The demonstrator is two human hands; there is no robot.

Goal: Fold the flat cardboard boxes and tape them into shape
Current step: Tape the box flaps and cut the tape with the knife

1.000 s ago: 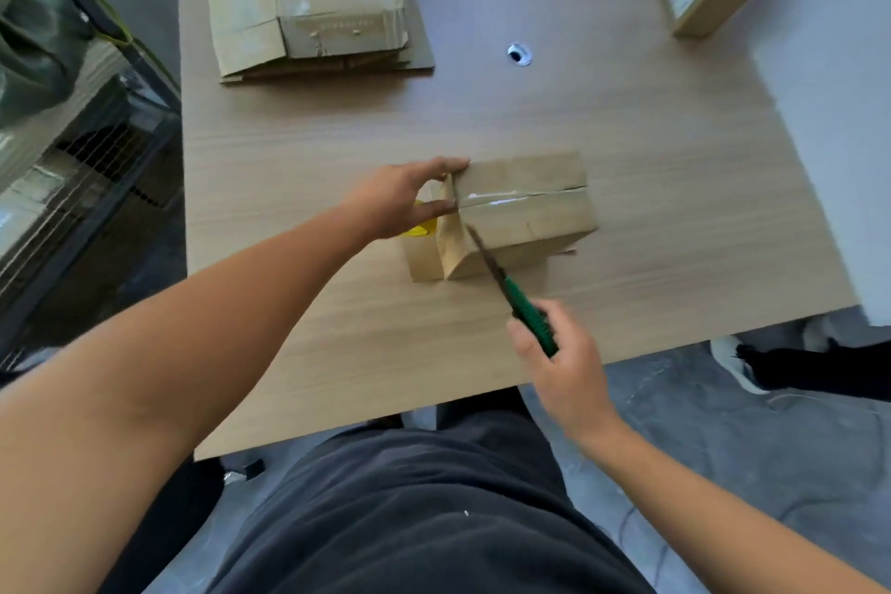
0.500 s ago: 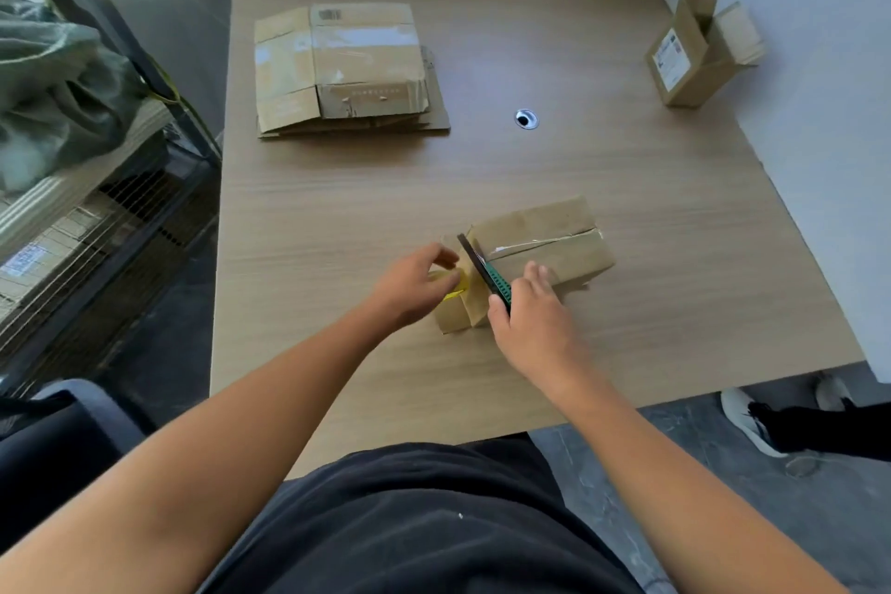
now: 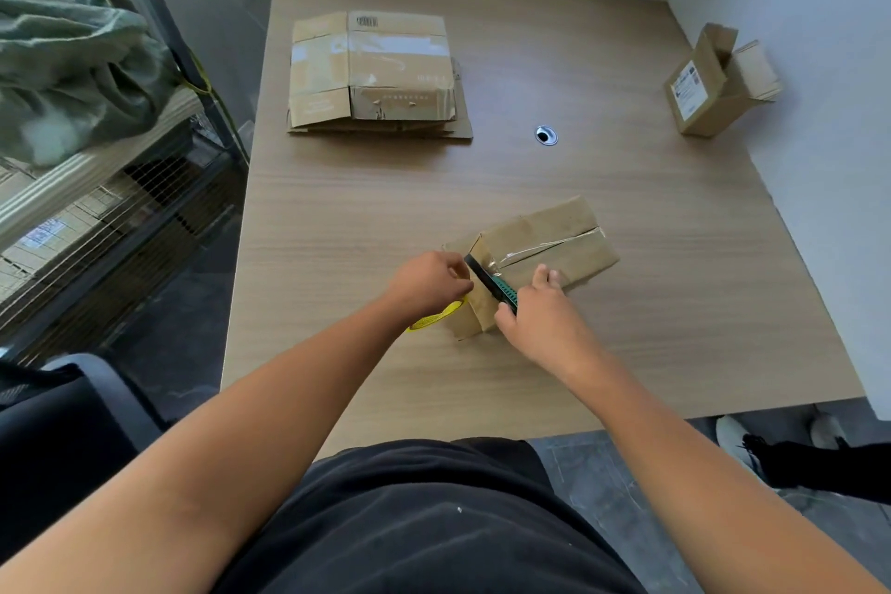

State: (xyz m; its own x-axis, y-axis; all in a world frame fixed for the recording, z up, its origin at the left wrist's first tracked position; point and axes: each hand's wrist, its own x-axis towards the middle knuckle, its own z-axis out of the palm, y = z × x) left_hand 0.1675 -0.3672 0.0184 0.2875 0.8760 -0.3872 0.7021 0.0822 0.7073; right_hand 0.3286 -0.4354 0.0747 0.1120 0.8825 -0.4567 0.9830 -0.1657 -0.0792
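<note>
Right hand moved knife onto box end, gripping it, left hand pinching tape; seam taped, cut looks pending, flat stack left.

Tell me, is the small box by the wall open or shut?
Open. The small box has its top flaps standing up and apart, untaped.

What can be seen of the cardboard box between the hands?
The brown cardboard box is folded into shape and lies skewed on the table. Its top flaps are shut, with clear tape along their seam. The left hand, fingers curled, is at its left end, over a yellow tape roll. The right hand grips a green-handled cutter with the blade at the taped corner, its fingers resting on the top.
</note>
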